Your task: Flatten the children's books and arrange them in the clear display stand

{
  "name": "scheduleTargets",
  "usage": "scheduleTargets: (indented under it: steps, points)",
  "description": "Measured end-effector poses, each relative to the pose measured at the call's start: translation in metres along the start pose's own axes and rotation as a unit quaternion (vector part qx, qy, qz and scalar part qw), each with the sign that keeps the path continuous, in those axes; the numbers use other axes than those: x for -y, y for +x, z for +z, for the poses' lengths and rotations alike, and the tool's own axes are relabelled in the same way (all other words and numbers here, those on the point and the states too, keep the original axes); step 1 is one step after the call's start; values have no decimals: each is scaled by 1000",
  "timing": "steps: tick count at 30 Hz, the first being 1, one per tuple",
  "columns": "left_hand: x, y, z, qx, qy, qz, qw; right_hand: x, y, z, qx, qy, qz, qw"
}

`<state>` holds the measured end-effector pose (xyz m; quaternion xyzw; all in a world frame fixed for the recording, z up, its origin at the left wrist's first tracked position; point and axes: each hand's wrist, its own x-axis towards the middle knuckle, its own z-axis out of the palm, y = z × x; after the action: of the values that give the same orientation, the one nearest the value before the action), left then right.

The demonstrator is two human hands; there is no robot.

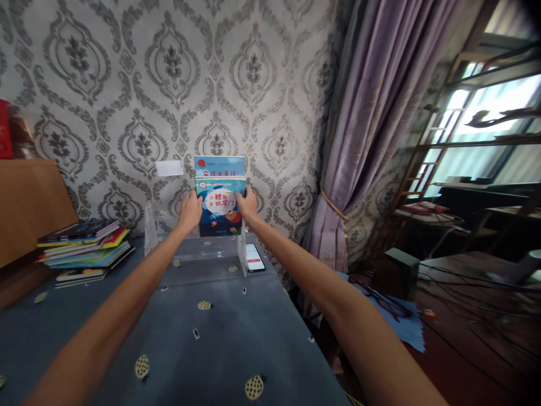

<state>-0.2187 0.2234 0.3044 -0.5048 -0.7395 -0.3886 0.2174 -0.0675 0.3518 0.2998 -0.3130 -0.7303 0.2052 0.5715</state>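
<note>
One picture book [220, 207] was held upright at the far end of the surface [236, 338], its long axis vertical, its top edge pointed up and its front cover turned toward the camera, so the title was read the right way up. It lay between the two hands. Its left edge was clasped by the left hand [190, 211] and its right edge, near the upper corner, by the right hand [247, 206]. Each grip was pressed onto the book's side; the fingertips behind the cover could not be made out. The book's lower edge was set down within a clear stand [198, 255], though whether it touched the base could not be told.

Just behind it, a second book [220, 166] with a blue cover was stood upright, its top showing above the first. A phone [255, 256] was laid flat just right of the stand. A stack of books [82, 248] was piled well apart to the left. A purple curtain [363, 141] was hung to the right.
</note>
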Motion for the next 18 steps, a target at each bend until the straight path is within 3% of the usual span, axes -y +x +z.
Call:
scheduleTargets:
  steps: [9,18]
  points:
    - [-6,6,8,-9,-37,-34,999,8,12,2,-16,154,75,985]
    - [-9,7,6,-6,-42,-55,998,13,12,0,-20,223,107,969]
